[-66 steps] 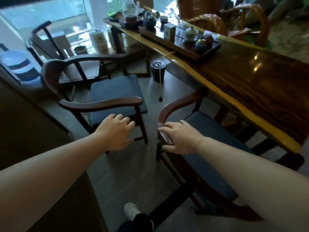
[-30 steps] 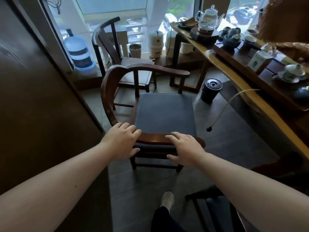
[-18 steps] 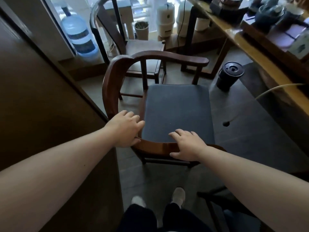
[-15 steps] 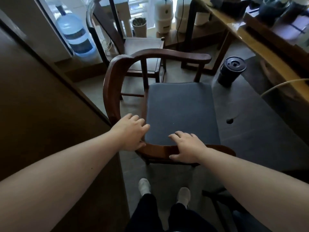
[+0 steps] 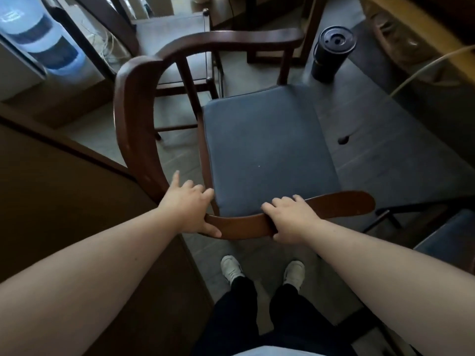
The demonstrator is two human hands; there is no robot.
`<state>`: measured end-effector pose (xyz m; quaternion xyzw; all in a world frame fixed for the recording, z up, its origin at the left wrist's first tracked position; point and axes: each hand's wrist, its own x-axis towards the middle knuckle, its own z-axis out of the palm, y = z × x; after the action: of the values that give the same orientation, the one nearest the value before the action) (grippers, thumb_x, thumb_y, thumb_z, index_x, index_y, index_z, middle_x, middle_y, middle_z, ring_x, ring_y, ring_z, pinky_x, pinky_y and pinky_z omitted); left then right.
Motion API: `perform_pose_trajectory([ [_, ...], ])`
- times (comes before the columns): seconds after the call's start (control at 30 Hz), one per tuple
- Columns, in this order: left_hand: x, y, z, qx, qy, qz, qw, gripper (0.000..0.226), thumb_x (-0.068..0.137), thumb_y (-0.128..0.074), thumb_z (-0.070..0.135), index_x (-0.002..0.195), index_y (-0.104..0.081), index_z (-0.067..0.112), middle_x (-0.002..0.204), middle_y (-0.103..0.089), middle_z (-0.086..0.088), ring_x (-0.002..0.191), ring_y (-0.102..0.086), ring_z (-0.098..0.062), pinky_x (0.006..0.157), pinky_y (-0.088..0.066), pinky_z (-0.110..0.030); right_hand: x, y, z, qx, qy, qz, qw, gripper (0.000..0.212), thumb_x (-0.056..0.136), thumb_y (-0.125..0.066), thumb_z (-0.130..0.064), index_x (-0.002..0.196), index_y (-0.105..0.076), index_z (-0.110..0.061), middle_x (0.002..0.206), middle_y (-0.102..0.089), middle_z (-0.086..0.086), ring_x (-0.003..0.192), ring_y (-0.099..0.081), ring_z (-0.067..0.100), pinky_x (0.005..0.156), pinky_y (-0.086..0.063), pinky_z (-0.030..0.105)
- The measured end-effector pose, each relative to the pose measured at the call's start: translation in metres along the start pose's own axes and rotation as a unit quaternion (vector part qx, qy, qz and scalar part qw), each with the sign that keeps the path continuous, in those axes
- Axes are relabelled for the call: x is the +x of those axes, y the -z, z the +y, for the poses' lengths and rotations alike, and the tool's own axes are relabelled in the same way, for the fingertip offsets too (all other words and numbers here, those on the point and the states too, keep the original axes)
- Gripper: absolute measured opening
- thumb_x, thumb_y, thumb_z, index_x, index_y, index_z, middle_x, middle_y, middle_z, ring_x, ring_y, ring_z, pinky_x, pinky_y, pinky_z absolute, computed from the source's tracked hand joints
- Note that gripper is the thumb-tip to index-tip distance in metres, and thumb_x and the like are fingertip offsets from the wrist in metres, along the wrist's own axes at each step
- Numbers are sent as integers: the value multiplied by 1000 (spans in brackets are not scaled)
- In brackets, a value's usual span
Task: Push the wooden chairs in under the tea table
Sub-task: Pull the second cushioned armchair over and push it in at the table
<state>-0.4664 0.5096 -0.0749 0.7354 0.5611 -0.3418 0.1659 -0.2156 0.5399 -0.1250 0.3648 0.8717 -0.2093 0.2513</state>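
Observation:
A wooden chair with a curved armrest rail (image 5: 131,111) and a dark blue seat cushion (image 5: 264,150) stands right in front of me on the floor. My left hand (image 5: 187,209) grips the near armrest rail at its bend, thumb underneath. My right hand (image 5: 290,218) is closed over the same rail further right. The tea table's yellowish edge (image 5: 411,29) shows at the top right, apart from the chair. The blue seat of a second chair (image 5: 449,240) shows at the right edge.
A dark wooden chair (image 5: 164,34) stands behind, near a water bottle (image 5: 38,39) at the top left. A black cylindrical bin (image 5: 331,52) stands on the floor near the table. A dark wall panel (image 5: 51,201) is close on my left. My feet (image 5: 262,273) are just behind the chair.
I turned from the right-hand chair to this one and stepped close. Both hands closed on its near armrest rail, and my view tilted down.

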Motion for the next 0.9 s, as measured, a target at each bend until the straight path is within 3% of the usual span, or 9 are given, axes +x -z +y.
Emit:
perform_pose_trajectory([
  [0.07,6,3,-2,4,-6,-45,999,112,56,-41,96,143,-36,25,138,-52,-3,130,-44,-30,114,-16,-63,1,0,4,-34,14,18,999,54,74,-71,-42,116,-42,-24,116,-57,4,111,-55,29,91,-39,46],
  [0.1,7,5,-1,1,-23,-80,996,112,55,-44,96,142,-37,26,134,-55,-2,125,-50,-28,112,-26,-60,1,2,7,-41,23,19,999,53,73,-71,-43,113,-43,-23,113,-59,3,108,-57,29,85,-39,43],
  [0.17,6,1,0,-5,-51,-126,991,100,58,-53,92,133,-43,27,113,-64,3,102,-62,-22,94,-48,-45,6,6,13,-50,46,21,997,50,69,-69,-45,106,-44,-23,107,-62,2,101,-60,29,78,-41,41],
  [0.23,3,-7,3,1,-59,-84,995,72,67,-60,79,117,-49,28,89,-63,8,80,-63,-16,78,-53,-38,10,9,17,-62,67,16,996,47,66,-67,-46,101,-44,-23,100,-63,1,94,-63,29,72,-45,39],
  [0.3,-1,-13,11,-2,-58,-31,998,51,74,-61,67,107,-51,30,83,-61,11,75,-61,-14,79,-51,-37,9,9,23,-74,89,6,993,45,66,-66,-45,98,-44,-23,95,-63,1,90,-64,28,64,-43,36],
  [0.4,-4,-9,34,-22,-61,-8,998,43,75,-59,62,102,-50,30,81,-59,11,74,-60,-14,79,-48,-37,-3,10,39,-95,105,-15,990,43,67,-65,-43,99,-44,-24,94,-62,0,88,-65,28,58,-35,33],
  [0.53,-3,1,87,-29,-70,17,997,51,79,-60,63,107,-46,23,91,-62,4,83,-65,-22,79,-49,-41,-32,11,79,-124,103,-44,986,45,65,-66,-41,102,-46,-24,95,-63,0,90,-65,28,60,-37,33],
  [0.73,-5,25,148,21,-136,85,987,46,88,-59,41,123,-42,17,110,-62,-7,99,-59,-30,78,-48,-43,-72,7,145,-149,67,-89,983,49,68,-63,-37,113,-49,-23,104,-62,2,99,-63,28,75,-51,40],
  [0.9,-24,55,135,72,-143,93,983,67,83,-58,61,134,-40,20,121,-57,-5,110,-54,-28,94,-44,-46,-93,10,182,-183,49,-121,974,60,72,-64,-39,127,-45,-25,119,-59,-2,115,-55,23,90,-41,40],
])
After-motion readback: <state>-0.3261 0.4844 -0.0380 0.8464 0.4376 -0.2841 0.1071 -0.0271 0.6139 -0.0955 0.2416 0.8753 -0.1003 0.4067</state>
